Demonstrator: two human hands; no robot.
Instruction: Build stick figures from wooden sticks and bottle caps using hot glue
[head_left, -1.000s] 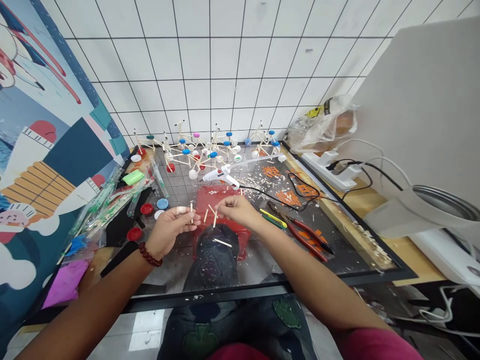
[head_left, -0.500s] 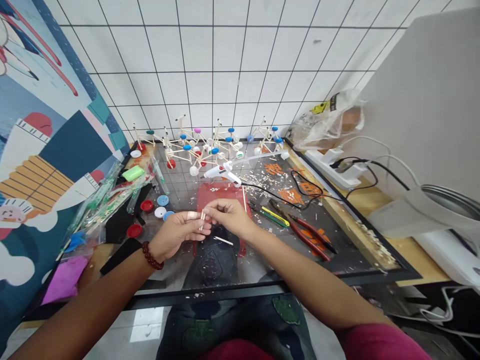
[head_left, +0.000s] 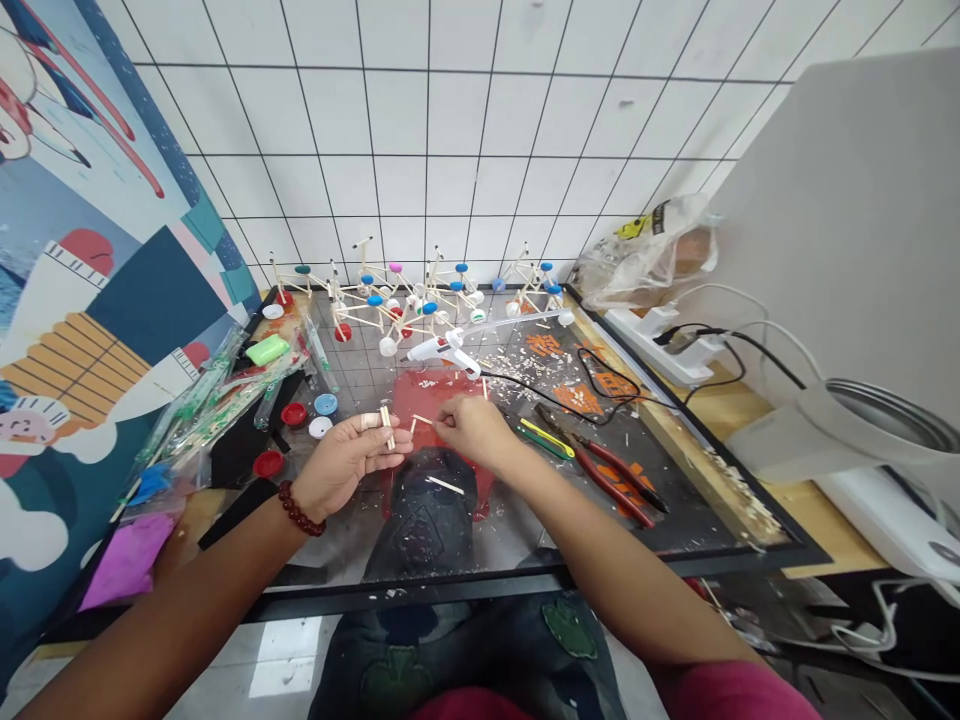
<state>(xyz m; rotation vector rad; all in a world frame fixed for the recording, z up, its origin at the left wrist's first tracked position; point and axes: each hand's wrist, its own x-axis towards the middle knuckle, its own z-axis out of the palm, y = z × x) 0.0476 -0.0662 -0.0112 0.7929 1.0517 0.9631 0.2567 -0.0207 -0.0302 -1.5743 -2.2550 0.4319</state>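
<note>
My left hand [head_left: 351, 458] is closed in a pinch on short wooden sticks [head_left: 387, 428], held upright between thumb and fingers. To its right, my right hand [head_left: 472, 428] pinches a thin pale wooden stick [head_left: 423, 420]. A second short piece hangs down near that stick's left end; whether the two are joined I cannot tell. Below the hands, a loose stick [head_left: 445, 485] lies on the dark glossy tabletop [head_left: 345, 545]. Beyond the hands rests a white glue gun [head_left: 442, 350] with a long clear glue stick in its back.
Stick-and-bottle-cap figures [head_left: 427, 300] line the wall. Red-handled pliers [head_left: 615, 480] and a yellow-green cutter [head_left: 547, 440] lie right, near the black cord [head_left: 532, 388]. Left are loose caps [head_left: 294, 413], plastic packets [head_left: 217, 390] and purple clay [head_left: 131, 560]. A power strip [head_left: 660, 345] sits right.
My hands have moved apart. The right hand has shifted right with a stick in its pinch, while the left has drawn slightly left, still holding its sticks. The view has tilted slightly.
</note>
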